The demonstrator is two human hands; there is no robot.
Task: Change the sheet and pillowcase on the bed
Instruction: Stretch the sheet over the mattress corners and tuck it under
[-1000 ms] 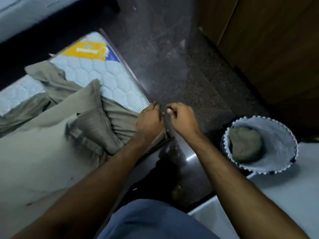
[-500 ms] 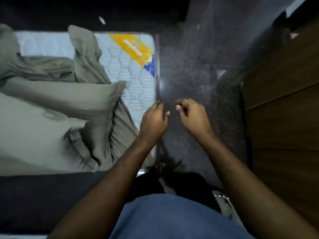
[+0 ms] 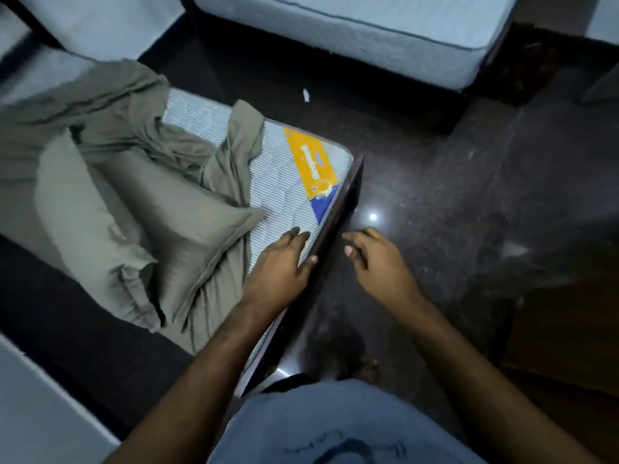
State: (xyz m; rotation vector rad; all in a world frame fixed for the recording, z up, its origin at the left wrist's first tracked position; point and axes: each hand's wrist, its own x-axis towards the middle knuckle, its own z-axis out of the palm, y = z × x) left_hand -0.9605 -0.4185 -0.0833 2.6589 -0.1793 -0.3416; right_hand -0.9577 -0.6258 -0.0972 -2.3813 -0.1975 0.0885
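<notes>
both hands (image 3: 279, 262) (image 3: 378, 262) straddle the mattress (image 3: 284, 182) edge, holding nothing.

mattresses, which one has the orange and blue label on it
The near mattress under the left hand, quilted and half covered by the olive sheet. The far mattress is plain pale with no label showing.

Both hands have let go and drawn apart: the left hand (image 3: 279, 266) now lies flat on the mattress (image 3: 284, 192) edge, the right hand (image 3: 375, 262) hangs loose over the floor (image 3: 452, 195). The basket has left view.
</notes>
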